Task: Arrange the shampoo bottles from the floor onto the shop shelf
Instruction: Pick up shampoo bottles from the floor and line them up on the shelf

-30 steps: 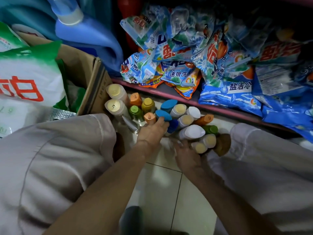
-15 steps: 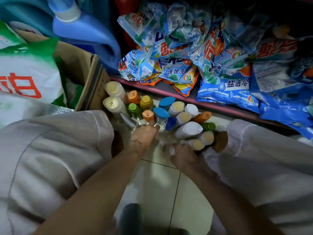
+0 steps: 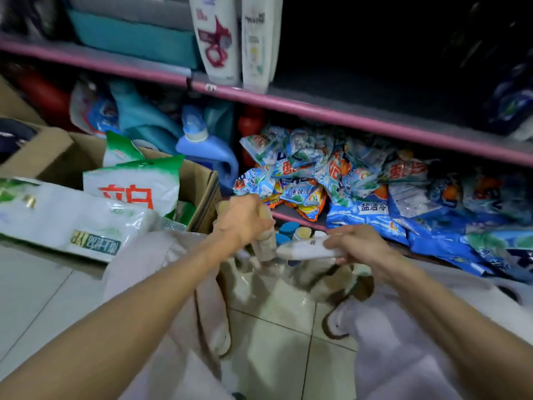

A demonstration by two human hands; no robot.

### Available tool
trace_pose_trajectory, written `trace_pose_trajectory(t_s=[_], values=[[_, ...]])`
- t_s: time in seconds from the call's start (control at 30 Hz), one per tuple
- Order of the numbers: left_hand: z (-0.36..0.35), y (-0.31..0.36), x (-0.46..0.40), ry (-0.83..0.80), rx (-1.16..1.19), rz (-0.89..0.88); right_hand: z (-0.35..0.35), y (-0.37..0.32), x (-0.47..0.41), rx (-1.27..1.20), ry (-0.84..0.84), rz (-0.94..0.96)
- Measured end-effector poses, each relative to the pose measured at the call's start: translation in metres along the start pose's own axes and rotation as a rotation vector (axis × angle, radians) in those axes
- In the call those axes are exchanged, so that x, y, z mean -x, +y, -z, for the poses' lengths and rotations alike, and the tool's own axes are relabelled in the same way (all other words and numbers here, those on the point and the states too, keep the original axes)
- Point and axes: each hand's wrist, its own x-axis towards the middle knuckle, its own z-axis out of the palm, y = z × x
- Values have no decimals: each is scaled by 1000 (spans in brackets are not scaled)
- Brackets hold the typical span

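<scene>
My left hand (image 3: 243, 219) is shut around two small pale bottles with yellowish caps (image 3: 265, 241), lifted above the floor. In my right hand (image 3: 356, 245) lies a white shampoo bottle (image 3: 302, 251), held sideways with its cap toward the left. Behind and between my hands a few small bottles (image 3: 291, 230) with blue and cream caps still stand on the floor; the others are hidden by my hands. Two tall white shampoo bottles (image 3: 230, 39) stand on the upper pink-edged shelf (image 3: 331, 114), with dark open space to their right.
The lower shelf holds a heap of blue detergent packets (image 3: 360, 183) and a blue jug (image 3: 207, 151). A cardboard box (image 3: 202, 192) with white-and-green bags (image 3: 135, 183) stands at the left. My knees in pale trousers flank the tiled floor (image 3: 277, 342).
Both hands have risen from the floor cluster, each now gripping bottles. The camera has tilted up, bringing the upper shelf with the two tall bottles into view.
</scene>
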Motion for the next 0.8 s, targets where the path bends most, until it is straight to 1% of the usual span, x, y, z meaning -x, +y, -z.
trace_pose_trajectory(t_s=[0.07,0.2,0.33,0.5,0.63,0.8], values=[[36,9,0,98,48,-30,27,-28,19,-128,24,46],[104,32,-1,250,133,-91,76,-82,54,-306,70,201],[159,60,-3,371,149,-187,110,-122,65,-511,157,307],[196,89,-12,346,208,-256,125,-137,42,-866,233,252],[206,101,-23,313,247,-278,126,-139,18,-902,298,214],[213,110,-32,345,279,-291,130,-144,-2,-924,326,160]])
